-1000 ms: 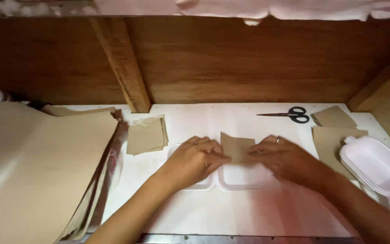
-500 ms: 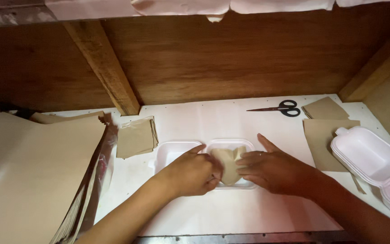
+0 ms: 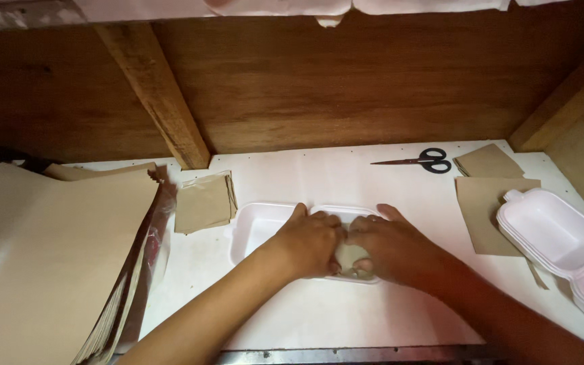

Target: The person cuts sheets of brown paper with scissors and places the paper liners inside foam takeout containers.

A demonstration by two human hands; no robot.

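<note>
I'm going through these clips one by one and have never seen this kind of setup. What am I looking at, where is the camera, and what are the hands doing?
There is no machine here: a person works with two bare hands, and the single camera sits on their head, looking down at a white tabletop against a wooden wall. The left hand and right hand both press a small piece of brown paper into the right half of an open white foam clamshell box. Left lies a big stack of large brown paper sheets and a small pile of cut brown squares. Right lie black-handled scissors, more brown paper pieces and a stack of white foam boxes.
</note>
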